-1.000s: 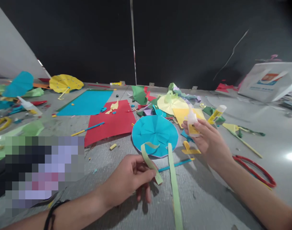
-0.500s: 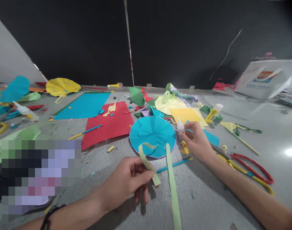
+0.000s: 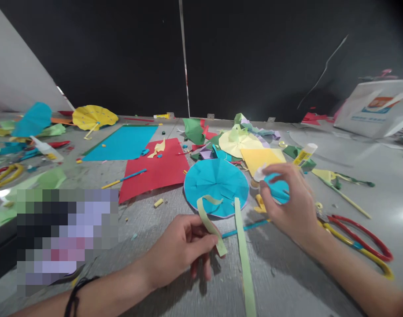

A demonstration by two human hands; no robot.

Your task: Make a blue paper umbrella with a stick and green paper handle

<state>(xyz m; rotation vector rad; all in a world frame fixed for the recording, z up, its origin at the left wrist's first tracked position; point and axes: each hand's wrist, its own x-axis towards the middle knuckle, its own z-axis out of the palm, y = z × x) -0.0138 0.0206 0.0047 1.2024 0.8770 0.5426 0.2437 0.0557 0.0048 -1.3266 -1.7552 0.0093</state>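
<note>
My left hand [image 3: 191,248] pinches a curled light green paper strip [image 3: 206,220] between thumb and fingers. The strip's upper end bends over a round, pleated blue paper disc [image 3: 217,180] lying on the table. A second, straight green strip [image 3: 243,259] runs from the disc's lower right edge toward me. My right hand [image 3: 289,200] is just right of the disc, thumb and index finger curved round the top of a small white glue bottle [image 3: 256,179]. The bottle is slightly blurred and partly hidden by the fingertips. A blue paper stick [image 3: 245,228] lies under the straight strip.
Scissors [image 3: 356,242] with red and yellow handles lie beside my right forearm. A glue stick [image 3: 305,154] stands behind my right hand. Red paper [image 3: 158,171], blue paper [image 3: 122,143] and scraps lie behind. Another glue bottle [image 3: 47,149] lies left; a white bag [image 3: 373,108] stands far right.
My right hand has moved slightly right with the small glue bottle, whose top now looks tilted. My left hand keeps its pinch on the strip. The whole view has shifted a little.
</note>
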